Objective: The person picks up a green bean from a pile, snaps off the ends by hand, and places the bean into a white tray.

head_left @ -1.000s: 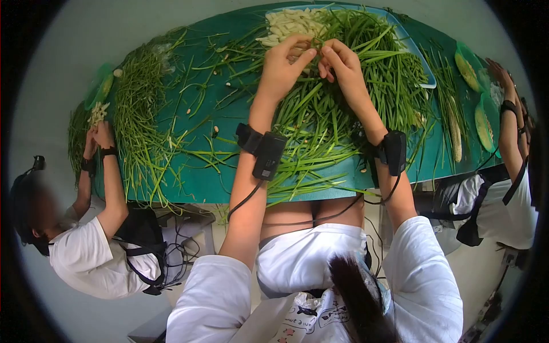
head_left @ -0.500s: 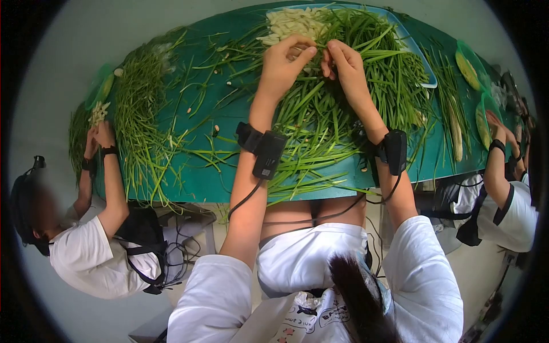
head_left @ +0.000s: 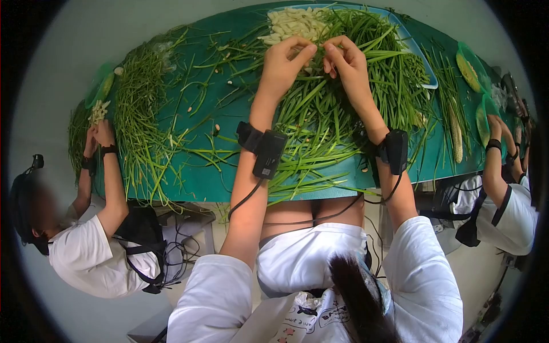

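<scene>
Fingers: both hands pinched narrow, tips almost meeting over one thin green stalk (head_left: 318, 47); cannot tell which hand takes the load.
Left hand: left hand (head_left: 283, 66) raised off the table, thumb and forefinger nipping the stalk end; a judgement, held up to work it clear of the heap.
Right hand: right hand (head_left: 349, 66) mirrors it, fingertips curled in on the same stalk just beside the left.
Stalk location: above the far part of the green stalk heap (head_left: 337, 114), just in front of the pale cut pieces (head_left: 291, 26).
Tray: blue tray (head_left: 423, 63) holds the pale pieces and part of the heap; pieces sit at the far end, within reach of both hands, likely as a drop spot.
Wrist units: black wrist devices (head_left: 266, 150) strapped on both forearms, cables trailing down to the lap.
Edges: near edge of green table (head_left: 200, 183) has stalks hanging over it, loose ones could slide off.
Open room: bare table between the heap and the second stalk pile (head_left: 140, 114) on the left.
Co-workers: one person's hands (head_left: 97, 137) at the left end, another's arm (head_left: 494, 160) at the right by the green bowls (head_left: 469, 66); both well apart.
</scene>
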Demonstrator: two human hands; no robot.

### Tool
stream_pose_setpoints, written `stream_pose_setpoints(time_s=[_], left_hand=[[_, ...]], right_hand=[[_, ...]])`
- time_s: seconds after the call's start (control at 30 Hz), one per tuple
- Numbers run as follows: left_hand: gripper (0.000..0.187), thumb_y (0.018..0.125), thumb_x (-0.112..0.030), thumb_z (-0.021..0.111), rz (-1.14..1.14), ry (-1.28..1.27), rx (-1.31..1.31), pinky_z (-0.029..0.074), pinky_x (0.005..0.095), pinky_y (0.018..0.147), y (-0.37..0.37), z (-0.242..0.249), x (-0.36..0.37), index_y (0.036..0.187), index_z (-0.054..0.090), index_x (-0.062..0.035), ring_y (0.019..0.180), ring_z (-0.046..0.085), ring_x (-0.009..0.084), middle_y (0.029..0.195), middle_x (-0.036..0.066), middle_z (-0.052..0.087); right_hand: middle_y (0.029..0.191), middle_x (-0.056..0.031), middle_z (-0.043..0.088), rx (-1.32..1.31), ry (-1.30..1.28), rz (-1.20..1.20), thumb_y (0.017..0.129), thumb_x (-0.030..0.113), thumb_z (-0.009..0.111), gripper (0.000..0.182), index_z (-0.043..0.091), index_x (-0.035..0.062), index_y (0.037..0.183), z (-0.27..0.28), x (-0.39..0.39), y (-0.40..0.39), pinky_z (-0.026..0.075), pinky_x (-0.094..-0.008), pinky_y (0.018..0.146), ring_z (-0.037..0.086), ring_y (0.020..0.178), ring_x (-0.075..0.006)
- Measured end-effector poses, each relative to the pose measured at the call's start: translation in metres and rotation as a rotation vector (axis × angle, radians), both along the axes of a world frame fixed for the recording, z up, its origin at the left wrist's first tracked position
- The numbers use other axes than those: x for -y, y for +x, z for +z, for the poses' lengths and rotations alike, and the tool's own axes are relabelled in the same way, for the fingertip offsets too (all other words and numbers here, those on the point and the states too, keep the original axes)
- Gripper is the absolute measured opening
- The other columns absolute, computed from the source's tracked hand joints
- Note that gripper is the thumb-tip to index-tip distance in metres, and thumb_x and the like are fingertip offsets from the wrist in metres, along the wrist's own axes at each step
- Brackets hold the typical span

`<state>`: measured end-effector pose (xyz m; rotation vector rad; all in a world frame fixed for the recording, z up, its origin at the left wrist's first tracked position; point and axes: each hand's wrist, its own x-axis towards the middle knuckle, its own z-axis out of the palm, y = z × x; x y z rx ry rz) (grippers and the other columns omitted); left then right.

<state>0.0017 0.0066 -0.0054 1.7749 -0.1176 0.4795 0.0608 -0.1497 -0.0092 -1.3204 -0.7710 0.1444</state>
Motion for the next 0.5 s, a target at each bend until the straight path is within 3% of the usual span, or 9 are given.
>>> stream_pose_setpoints(time_s=[0.1, 0.17, 0.5], left_hand=[[0.025, 0.092, -0.022, 0.061, -0.005, -0.008, 0.029, 0.047, 0.0260, 0.070, 0.0017, -0.0010, 0.0050, 0.100, 0.063, 0.0021, 0.075, 0.057, 0.0092, 0.085, 0.003, 0.062], [0.021, 0.090, -0.018, 0.061, -0.042, -0.132, 0.080, 0.047, 0.0246, 0.062, 0.0044, -0.0045, 0.0057, 0.101, 0.066, -0.0003, 0.067, 0.060, 0.0105, 0.080, 0.005, 0.067], [0.022, 0.090, -0.017, 0.061, -0.101, -0.100, 0.051, 0.048, 0.0246, 0.066, 0.0030, -0.0026, 0.0017, 0.104, 0.066, -0.0009, 0.071, 0.060, 0.0102, 0.085, 0.006, 0.069]], right_hand=[[0.062, 0.0007, 0.054, -0.026, 0.022, -0.010, 0.097, 0.020, 0.054, 0.017, 0.055, 0.0039, 0.094, -0.0004, -0.0003, -0.0001, 0.034, -0.0203, 0.050, 0.044, 0.053, -0.0044], [0.061, 0.0009, 0.054, -0.022, 0.017, -0.046, 0.097, 0.020, 0.054, 0.017, 0.055, 0.0040, 0.094, -0.0011, -0.0002, -0.0001, 0.034, -0.0204, 0.049, 0.044, 0.052, -0.0043], [0.060, 0.0017, 0.054, -0.014, -0.002, -0.120, 0.097, 0.021, 0.055, 0.017, 0.056, 0.0044, 0.092, -0.0008, 0.0004, 0.0000, 0.033, -0.0207, 0.049, 0.044, 0.052, -0.0043]])
